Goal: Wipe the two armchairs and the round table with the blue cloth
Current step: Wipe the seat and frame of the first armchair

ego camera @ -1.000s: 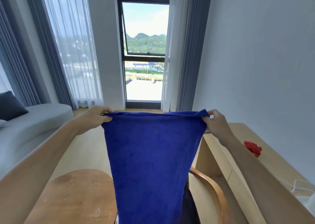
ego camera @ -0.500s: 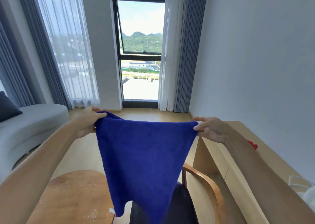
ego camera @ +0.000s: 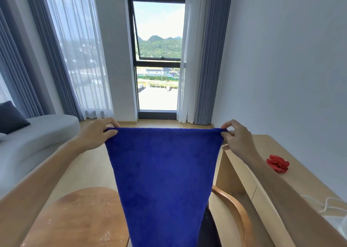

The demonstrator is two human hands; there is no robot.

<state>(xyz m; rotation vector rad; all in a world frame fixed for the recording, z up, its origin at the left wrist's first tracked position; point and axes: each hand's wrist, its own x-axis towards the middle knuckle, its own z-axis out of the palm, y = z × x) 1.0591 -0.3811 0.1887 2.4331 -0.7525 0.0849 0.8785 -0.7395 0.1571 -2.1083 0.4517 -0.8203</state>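
The person holds the blue cloth (ego camera: 163,175) up in the air in front of the chest, spread flat and facing the camera. The left hand (ego camera: 95,134) pinches the upper left corner between the thumb and the fingers, and the right hand (ego camera: 237,139) pinches the upper right corner in the same way. The two hands are well apart, so the top edge of the cloth is stretched tight and runs level from left to right. From this edge the cloth hangs straight down, and its long axis is vertical. It looks narrower toward the bottom, and its lower end goes out of the picture.

Behind the lower part of the cloth stands an armchair (ego camera: 238,214) with a curved wooden frame and a dark seat; the cloth covers most of it. To the left of the cloth, low in the picture, is the round wooden table (ego camera: 75,218), and its top shows wet spots and drops. The cloth hangs in front of the table's right edge; whether it touches cannot be told.

At the right a light wooden desk (ego camera: 249,181) stands along the wall, with a crumpled red cloth (ego camera: 277,163) lying on it. At the left is a grey sofa (ego camera: 37,137) with a dark cushion (ego camera: 10,116). A tall window (ego camera: 158,59) with curtains is straight ahead.
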